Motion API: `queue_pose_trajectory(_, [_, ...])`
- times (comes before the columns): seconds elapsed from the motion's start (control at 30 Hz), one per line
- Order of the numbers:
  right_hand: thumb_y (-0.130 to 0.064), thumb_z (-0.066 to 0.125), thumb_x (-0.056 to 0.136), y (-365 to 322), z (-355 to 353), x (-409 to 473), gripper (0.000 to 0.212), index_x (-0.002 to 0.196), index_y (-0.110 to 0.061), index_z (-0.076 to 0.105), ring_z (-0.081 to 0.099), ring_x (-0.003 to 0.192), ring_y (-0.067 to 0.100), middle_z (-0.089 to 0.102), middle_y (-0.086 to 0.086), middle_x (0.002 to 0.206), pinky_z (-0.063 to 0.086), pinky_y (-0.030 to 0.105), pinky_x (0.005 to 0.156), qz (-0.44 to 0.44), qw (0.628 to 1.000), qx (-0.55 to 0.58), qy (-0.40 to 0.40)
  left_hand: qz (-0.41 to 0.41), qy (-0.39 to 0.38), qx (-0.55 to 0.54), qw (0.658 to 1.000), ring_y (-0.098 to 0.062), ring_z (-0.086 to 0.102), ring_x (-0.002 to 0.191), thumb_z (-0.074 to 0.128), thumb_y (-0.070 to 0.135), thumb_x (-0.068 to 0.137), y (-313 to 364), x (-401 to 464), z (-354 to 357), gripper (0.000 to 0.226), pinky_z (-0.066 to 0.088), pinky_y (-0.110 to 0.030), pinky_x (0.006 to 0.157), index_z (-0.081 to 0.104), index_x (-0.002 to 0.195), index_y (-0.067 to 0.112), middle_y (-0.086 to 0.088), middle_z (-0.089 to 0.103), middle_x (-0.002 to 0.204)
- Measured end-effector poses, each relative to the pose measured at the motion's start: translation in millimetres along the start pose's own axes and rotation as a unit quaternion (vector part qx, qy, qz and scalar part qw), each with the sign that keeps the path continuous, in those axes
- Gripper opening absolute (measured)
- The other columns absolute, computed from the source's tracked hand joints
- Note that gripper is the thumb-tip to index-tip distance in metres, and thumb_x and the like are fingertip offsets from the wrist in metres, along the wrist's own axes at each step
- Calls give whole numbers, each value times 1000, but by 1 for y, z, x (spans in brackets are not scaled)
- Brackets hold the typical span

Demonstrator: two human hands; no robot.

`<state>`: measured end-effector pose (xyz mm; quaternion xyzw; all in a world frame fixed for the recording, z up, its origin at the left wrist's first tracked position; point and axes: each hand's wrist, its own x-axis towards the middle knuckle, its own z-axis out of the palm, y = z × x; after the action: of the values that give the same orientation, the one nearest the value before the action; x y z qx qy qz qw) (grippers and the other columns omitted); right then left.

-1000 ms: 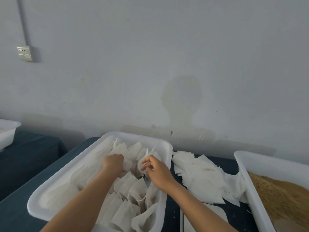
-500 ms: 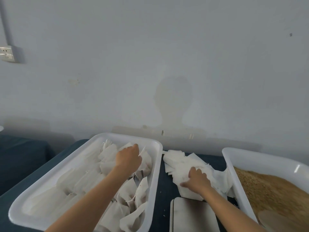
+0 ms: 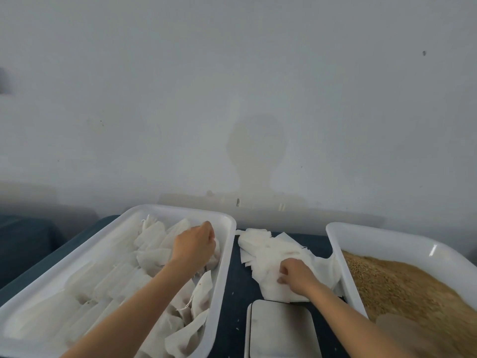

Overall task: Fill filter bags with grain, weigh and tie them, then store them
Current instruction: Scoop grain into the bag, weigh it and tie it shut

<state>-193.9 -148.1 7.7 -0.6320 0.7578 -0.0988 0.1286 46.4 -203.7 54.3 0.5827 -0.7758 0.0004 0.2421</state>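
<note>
Left hand (image 3: 194,244) curled on filled bags (image 3: 152,254); right hand (image 3: 296,276) pinching empty bags (image 3: 260,244)

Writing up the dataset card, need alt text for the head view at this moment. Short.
Seen from above, a person's right hand pinches at a pile of empty filter bags on a dark table, while the left hand rests among filled bags in a white tray. A scale sits near the bottom edge, a tray of grain at right.
</note>
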Motion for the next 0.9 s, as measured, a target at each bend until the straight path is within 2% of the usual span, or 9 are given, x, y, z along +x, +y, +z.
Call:
queue_pose_trajectory(0.07, [-17, 56, 92, 3, -10, -3, 35, 65, -19, 34, 43, 78, 15, 48, -3, 82, 31, 27, 66, 6, 996, 63, 65, 3, -10, -36, 999, -18, 59, 83, 40, 23, 95, 11, -2, 0, 16, 47, -29, 71, 54, 103, 19, 3, 66, 99])
queue_pose_trajectory(0.17, [-20, 59, 91, 4, -40, -12, 28, 70, -14, 41, 42, 68, 14, 46, -2, 72, 29, 28, 59, -2, 975, 150, 163, 18, -29, -123, 992, -17, 58, 88, 46, 22, 92, 37, -6, 1, 12, 43, -27, 72, 55, 101, 20, 5, 65, 100])
queue_pose_trajectory(0.33, [-18, 62, 90, 23, -100, -46, 38, 63, -13, 36, 31, 53, 12, 33, 1, 58, 23, 19, 46, -33, 926, 305, 221, 91, -106, -296, 945, -10, 55, 82, 54, 24, 91, 108, -14, 3, 4, 45, -28, 77, 51, 90, 23, 12, 61, 93])
queue_pose_trajectory(0.47, [-18, 60, 91, 53, -122, -85, 26, 75, 0, 48, 38, 67, 20, 39, 10, 72, 28, 30, 61, -59, 879, 429, 202, 103, -147, -433, 883, -18, 58, 87, 59, 27, 91, 172, -30, 10, 12, 51, -37, 79, 48, 85, 24, 7, 57, 91])
queue_pose_trajectory(0.6, [-19, 57, 93, 90, -124, -119, 36, 92, 15, 48, 47, 81, 27, 49, 13, 85, 36, 39, 75, -35, 844, 498, 197, 75, -162, -502, 846, -12, 53, 81, 61, 28, 90, 230, -50, 25, 17, 49, -31, 76, 45, 86, 24, 4, 53, 89])
queue_pose_trajectory(0.67, [-19, 55, 93, 110, -120, -132, 31, 100, 11, 56, 55, 87, 29, 58, 17, 89, 43, 41, 78, -6, 813, 544, 209, 39, -186, -548, 815, -12, 53, 81, 61, 28, 90, 256, -62, 32, 18, 49, -29, 75, 44, 91, 21, 3, 52, 91])
queue_pose_trajectory(0.77, [-20, 49, 95, 136, -115, -149, 24, 103, -4, 64, 65, 83, 24, 70, 11, 91, 54, 34, 68, 21, 733, 651, 198, -45, -246, -603, 758, -9, 55, 85, 57, 32, 93, 284, -76, 43, 22, 48, -18, 69, 42, 104, 19, 1, 54, 97])
queue_pose_trajectory(0.83, [-23, 48, 95, 151, -111, -157, 21, 101, -10, 64, 67, 77, 18, 72, 4, 83, 56, 29, 60, 36, 692, 691, 204, -84, -322, -619, 711, -13, 58, 83, 51, 41, 95, 294, -82, 48, 25, 50, -22, 74, 50, 98, 16, -1, 57, 91])
queue_pose_trajectory(0.9, [-23, 48, 96, 165, -107, -162, 21, 103, -11, 63, 65, 81, 19, 71, 4, 86, 56, 27, 57, 61, 666, 710, 221, -86, -374, -635, 670, -20, 56, 76, 50, 38, 96, 300, -86, 56, 31, 51, -32, 80, 52, 83, 10, -6, 54, 79])
